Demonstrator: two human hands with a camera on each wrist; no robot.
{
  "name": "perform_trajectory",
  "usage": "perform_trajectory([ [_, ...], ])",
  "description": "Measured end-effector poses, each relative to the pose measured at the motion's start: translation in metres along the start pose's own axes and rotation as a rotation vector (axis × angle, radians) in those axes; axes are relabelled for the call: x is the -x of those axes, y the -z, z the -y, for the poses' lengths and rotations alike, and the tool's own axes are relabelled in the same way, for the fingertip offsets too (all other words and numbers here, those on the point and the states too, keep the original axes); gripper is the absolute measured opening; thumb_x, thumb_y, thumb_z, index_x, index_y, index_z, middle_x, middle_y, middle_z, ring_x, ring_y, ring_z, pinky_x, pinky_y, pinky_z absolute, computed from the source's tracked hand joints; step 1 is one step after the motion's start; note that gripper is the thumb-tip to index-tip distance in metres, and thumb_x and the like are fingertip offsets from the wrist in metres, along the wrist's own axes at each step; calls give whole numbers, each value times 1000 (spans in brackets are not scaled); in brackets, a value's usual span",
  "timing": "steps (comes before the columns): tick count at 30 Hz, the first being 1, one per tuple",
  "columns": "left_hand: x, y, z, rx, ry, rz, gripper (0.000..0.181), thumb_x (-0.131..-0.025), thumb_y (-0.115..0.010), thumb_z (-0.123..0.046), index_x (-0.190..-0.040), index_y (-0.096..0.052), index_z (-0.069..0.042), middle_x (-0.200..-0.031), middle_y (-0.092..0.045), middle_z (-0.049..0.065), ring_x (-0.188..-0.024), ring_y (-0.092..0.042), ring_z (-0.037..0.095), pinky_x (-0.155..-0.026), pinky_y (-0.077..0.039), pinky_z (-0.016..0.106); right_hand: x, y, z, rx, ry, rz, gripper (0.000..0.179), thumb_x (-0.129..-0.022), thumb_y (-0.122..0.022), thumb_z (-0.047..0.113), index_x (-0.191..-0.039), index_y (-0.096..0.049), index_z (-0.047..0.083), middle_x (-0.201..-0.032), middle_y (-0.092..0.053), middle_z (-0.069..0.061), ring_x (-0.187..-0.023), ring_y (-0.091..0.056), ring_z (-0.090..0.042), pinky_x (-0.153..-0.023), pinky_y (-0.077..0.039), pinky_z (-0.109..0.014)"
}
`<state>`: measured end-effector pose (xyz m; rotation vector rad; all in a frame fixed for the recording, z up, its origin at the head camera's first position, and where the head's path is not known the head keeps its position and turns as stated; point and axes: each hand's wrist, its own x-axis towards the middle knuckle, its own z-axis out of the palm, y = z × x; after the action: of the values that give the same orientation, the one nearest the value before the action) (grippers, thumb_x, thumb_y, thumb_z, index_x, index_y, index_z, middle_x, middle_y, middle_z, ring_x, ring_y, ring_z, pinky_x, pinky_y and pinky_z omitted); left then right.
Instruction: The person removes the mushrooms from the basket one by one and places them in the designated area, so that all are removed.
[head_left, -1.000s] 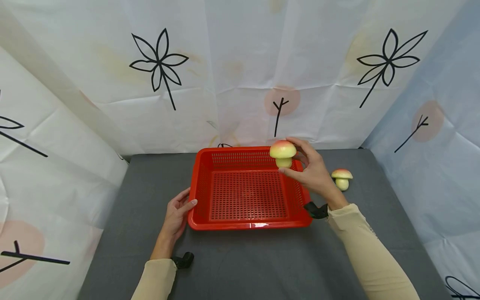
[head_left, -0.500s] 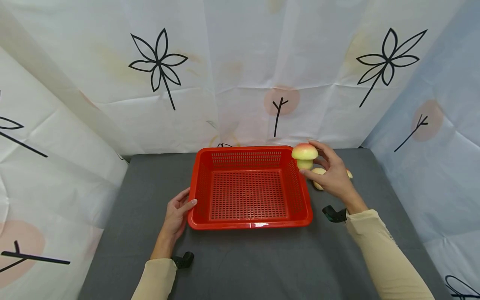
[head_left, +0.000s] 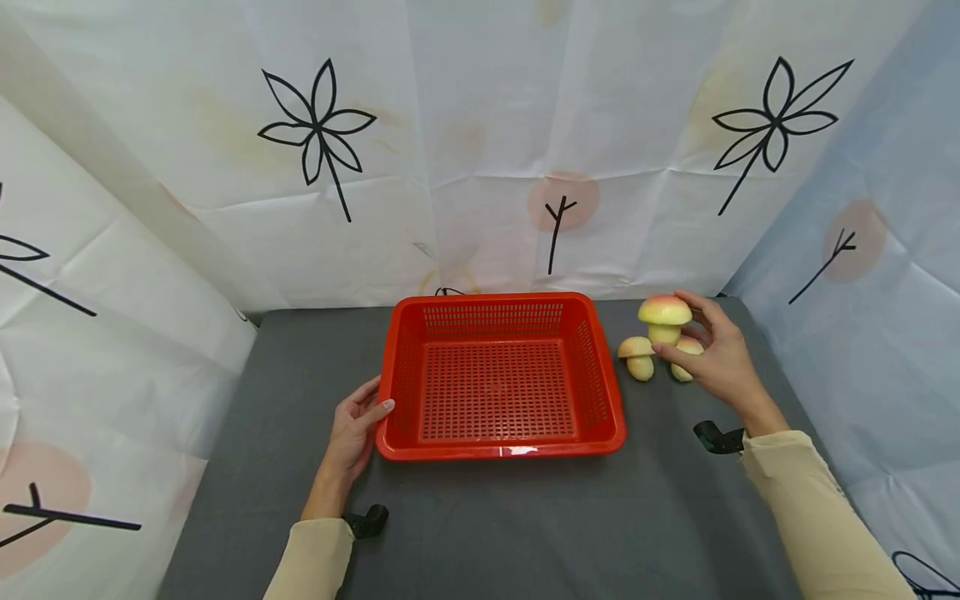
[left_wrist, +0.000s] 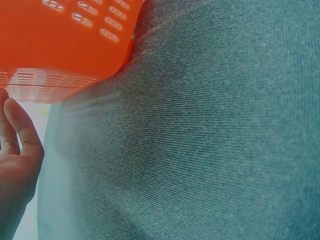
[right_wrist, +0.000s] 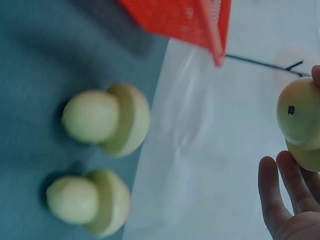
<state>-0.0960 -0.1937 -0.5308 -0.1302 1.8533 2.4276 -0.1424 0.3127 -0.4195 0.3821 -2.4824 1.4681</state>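
My left hand (head_left: pixel 354 429) is at the left side of a red plastic basket (head_left: pixel 498 451), thumb over its rim and fingers against the outer wall. In the left wrist view the fingers (left_wrist: pixel 22 130) show beside the basket wall (left_wrist: pixel 75 45). My right hand (head_left: pixel 716 354) holds a toy mushroom (head_left: pixel 664 310) with a red-yellow cap, upright, between thumb and fingers. Two more toy mushrooms lie on the table right of the basket: one (head_left: pixel 640 367) in plain sight, the other (head_left: pixel 684 372) partly behind my right hand. The right wrist view shows the held mushroom's stem end (right_wrist: pixel 295 110).
The grey-covered table (head_left: pixel 495 533) carries the basket near its back edge. White cloth walls (head_left: pixel 480 125) with printed black plants stand behind and on both sides. Black wrist cameras sit on both wrists.
My right hand has carried the mushroom rightward from over the basket's right side to over the two mushrooms on the table. The basket and my left hand stay put.
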Motion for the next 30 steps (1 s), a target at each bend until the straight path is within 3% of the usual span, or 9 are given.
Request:
perform_trajectory([
  [8, -1, 0, 0, 12, 4, -3, 57, -96, -64, 2, -148, -43, 4, -138, -57, 19, -119, -60, 27, -96, -55, 35, 4, 24, -21, 108, -25, -45, 79, -80, -76, -14, -150, -39, -5, -138, -46, -4, -116, -43, 7, -87, -42, -7],
  [14, -1, 0, 0, 13, -1, 0, 57, -96, -65, 2, -148, -43, 5, -136, -59, 15, -118, -61, 25, -95, -55, 34, 8, 40, -43, 153, -91, -56, 77, -86, -73, -10, -153, -34, -6, -143, -41, -21, -112, -41, 11, -85, -41, -5],
  [24, 0, -1, 0, 14, 3, -1, 56, -96, -64, 2, -148, -43, 4, -142, -52, 25, -122, -59, 30, -97, -54, 38, 24, 63, -76, 234, -212, -40, 80, -92, -74, 6, -155, -28, -6, -143, -39, -34, -102, -36, 18, -79, -40, -2],
  [28, 0, -1, 0, 8, 8, -6, 56, -97, -64, 1, -149, -43, 3, -141, -54, 21, -121, -59, 29, -97, -54, 37, 28, 69, -88, 231, -278, -16, 82, -92, -74, 8, -156, -25, -8, -143, -37, -38, -96, -41, 15, -74, -43, -2],
  [30, -1, -1, 0, 5, 11, -7, 56, -97, -64, 1, -149, -44, 3, -140, -55, 19, -120, -60, 28, -97, -54, 37, 30, 71, -94, 231, -317, -8, 82, -93, -74, 10, -156, -24, -8, -144, -36, -38, -97, -48, 7, -71, -44, -3],
])
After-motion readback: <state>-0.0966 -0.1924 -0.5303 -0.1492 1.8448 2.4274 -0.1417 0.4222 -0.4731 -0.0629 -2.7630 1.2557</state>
